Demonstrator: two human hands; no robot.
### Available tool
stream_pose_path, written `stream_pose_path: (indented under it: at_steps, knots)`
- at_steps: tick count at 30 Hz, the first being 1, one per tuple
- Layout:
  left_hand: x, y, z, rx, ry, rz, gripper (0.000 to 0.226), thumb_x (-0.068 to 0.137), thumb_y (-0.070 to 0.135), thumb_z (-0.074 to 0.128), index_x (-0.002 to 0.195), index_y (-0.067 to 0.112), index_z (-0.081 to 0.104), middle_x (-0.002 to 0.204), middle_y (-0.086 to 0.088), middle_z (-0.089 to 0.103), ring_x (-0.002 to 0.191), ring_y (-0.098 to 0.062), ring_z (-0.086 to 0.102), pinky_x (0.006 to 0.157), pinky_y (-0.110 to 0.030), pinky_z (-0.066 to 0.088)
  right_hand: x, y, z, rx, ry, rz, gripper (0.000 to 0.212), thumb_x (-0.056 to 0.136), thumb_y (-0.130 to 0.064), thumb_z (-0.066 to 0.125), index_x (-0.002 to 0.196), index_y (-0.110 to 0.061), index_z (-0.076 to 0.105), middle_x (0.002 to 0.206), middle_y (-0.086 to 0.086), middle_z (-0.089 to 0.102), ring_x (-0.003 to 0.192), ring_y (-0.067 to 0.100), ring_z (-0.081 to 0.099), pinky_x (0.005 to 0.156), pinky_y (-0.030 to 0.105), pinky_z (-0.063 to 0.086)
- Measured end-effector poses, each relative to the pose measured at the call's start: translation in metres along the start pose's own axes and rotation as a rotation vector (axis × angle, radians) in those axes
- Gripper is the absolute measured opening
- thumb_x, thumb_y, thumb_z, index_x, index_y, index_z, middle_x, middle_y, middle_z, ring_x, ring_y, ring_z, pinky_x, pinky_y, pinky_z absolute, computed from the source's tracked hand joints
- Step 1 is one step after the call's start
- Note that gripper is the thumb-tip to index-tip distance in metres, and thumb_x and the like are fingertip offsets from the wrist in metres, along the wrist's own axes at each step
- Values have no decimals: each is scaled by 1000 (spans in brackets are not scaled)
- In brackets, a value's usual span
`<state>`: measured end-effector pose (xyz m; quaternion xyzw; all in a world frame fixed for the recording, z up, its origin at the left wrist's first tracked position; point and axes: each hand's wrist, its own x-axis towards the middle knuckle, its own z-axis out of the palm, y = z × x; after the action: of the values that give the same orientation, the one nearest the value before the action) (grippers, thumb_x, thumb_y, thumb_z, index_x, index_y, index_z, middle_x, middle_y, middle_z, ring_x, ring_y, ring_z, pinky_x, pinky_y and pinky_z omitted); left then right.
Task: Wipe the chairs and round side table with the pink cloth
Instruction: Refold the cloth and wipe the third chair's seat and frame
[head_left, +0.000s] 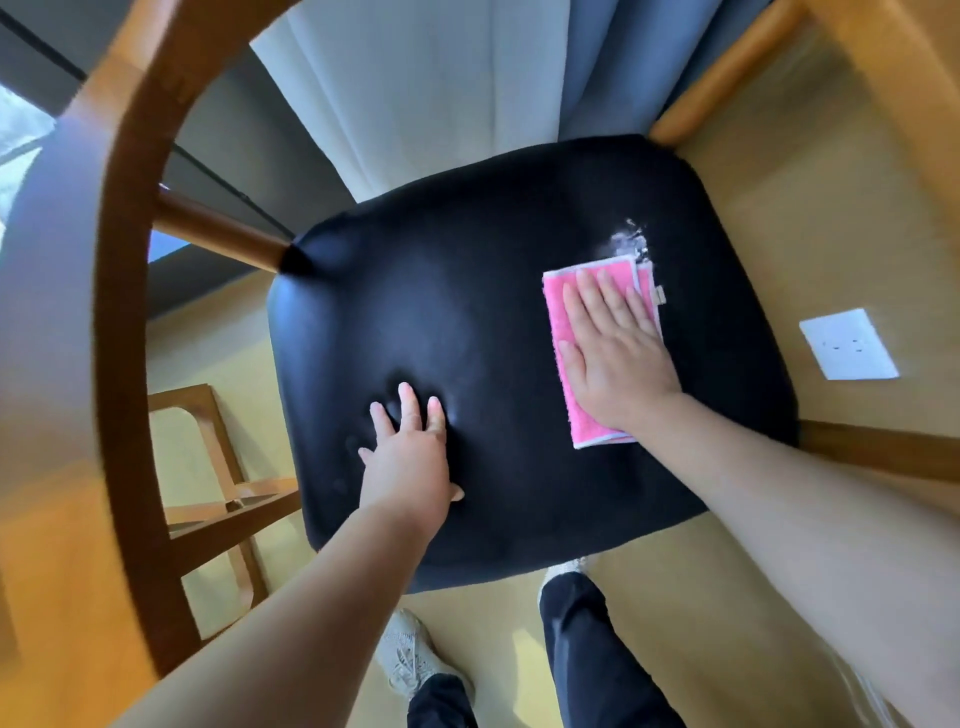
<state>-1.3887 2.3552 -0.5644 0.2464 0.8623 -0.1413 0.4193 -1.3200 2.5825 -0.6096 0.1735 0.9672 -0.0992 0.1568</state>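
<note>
A chair with a black padded seat and a curved wooden back rail fills the middle of the view. A folded pink cloth with a white edge lies flat on the seat's right part. My right hand presses flat on top of the cloth, fingers together and pointing away from me. A small white smear shows on the seat just beyond the cloth. My left hand rests on the seat's near left part, fingers spread and pressing into the padding. No round side table is in view.
A second wooden frame stands low at the left. Pale and blue curtains hang behind the chair. A wooden-trimmed wall with a white socket is on the right. My feet stand on the yellow floor before the seat.
</note>
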Motion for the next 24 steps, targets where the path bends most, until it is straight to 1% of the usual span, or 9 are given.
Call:
stream_pose_path:
  at_steps: [3,5,8,10,12,14,17,21,24]
  knots:
    - [-1,1,-4,8,-5,-6,102,83,44,67,151,18,-5,156,-9,-19,143,-42,-5,105,-52,33,-63,8,20,-30,-19,9,63,98,-43,11,153,-11,6,162,6,9,150,21,2,121,41,0]
    - [-2,2,-6,-10,-11,-16,103,83,43,68,151,19,-4,157,-8,-19,143,-41,-5,106,-53,33,-97,11,28,-33,-22,24,61,99,-41,14,152,-8,13,160,9,18,149,24,11,120,43,5]
    - [-6,3,-7,-36,-13,-30,103,83,42,68,151,20,-5,157,-7,-20,143,-39,-6,107,-53,30,-125,12,34,-29,-26,35,61,100,-39,14,149,-4,19,157,12,28,147,27,21,119,45,10]
    - [-12,5,-5,-16,46,-22,102,83,41,69,151,19,-4,156,-8,-20,143,-37,-7,108,-56,28,-127,13,35,-23,-14,32,60,101,-40,13,149,-4,20,156,12,29,146,27,22,118,45,12]
    - [-17,14,-4,45,140,72,101,81,40,69,150,22,-2,155,-7,-19,142,-35,-8,107,-60,25,-125,13,35,-20,-10,31,60,101,-40,13,149,-6,18,157,11,27,147,26,20,118,45,11]
    - [-18,27,-8,13,138,161,102,80,40,70,150,28,-3,155,-4,-21,142,-34,-9,107,-61,22,-124,15,36,-31,-12,20,60,101,-40,16,150,-7,15,159,10,23,148,25,15,119,44,9]
    - [-8,47,-14,-68,81,136,105,80,41,72,150,31,-6,155,-3,-23,143,-35,-11,109,-62,20,-113,20,34,-39,-6,-6,61,100,-41,16,152,-9,11,161,8,14,150,23,7,120,43,3]
    - [3,53,-13,-52,36,92,107,81,40,72,150,28,-8,155,-5,-24,143,-39,-12,108,-64,22,-58,30,19,-13,12,-7,62,97,-45,9,150,-15,-4,162,3,-3,150,19,-7,121,42,-3]
    - [4,55,-13,-32,12,73,107,81,39,72,150,26,-8,155,-6,-25,142,-41,-12,107,-65,23,-13,36,2,-49,8,-28,66,96,-45,7,153,-14,-2,163,4,-5,150,20,-8,122,42,-4]
